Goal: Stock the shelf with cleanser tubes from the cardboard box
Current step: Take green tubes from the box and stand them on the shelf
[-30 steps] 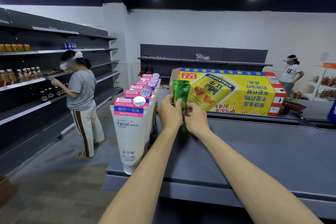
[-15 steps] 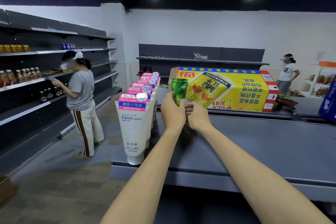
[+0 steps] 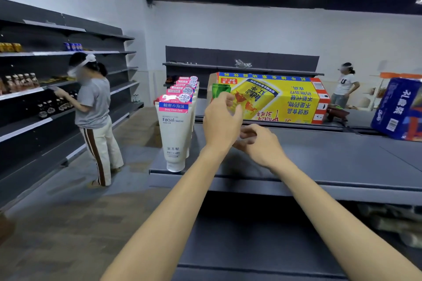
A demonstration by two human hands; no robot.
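A row of white facial cleanser tubes with pink and blue labels stands cap-down along the left edge of the grey shelf top. Just right of the row, my left hand is closed around green tubes; only their flat tops show above my fingers. My right hand hovers lower and to the right, its fingers loosely curled with nothing in them. The yellow cardboard box lies on its side right behind both hands.
A blue wrapped pack sits on the shelf top at the far right. A person in a grey shirt stands at the dark wall shelving across the aisle on the left. Another person stands far back right.
My right hand has let go of the green tubes and dropped down to the right. My left hand keeps them near the white row. The view has shifted left, showing the blue pack.
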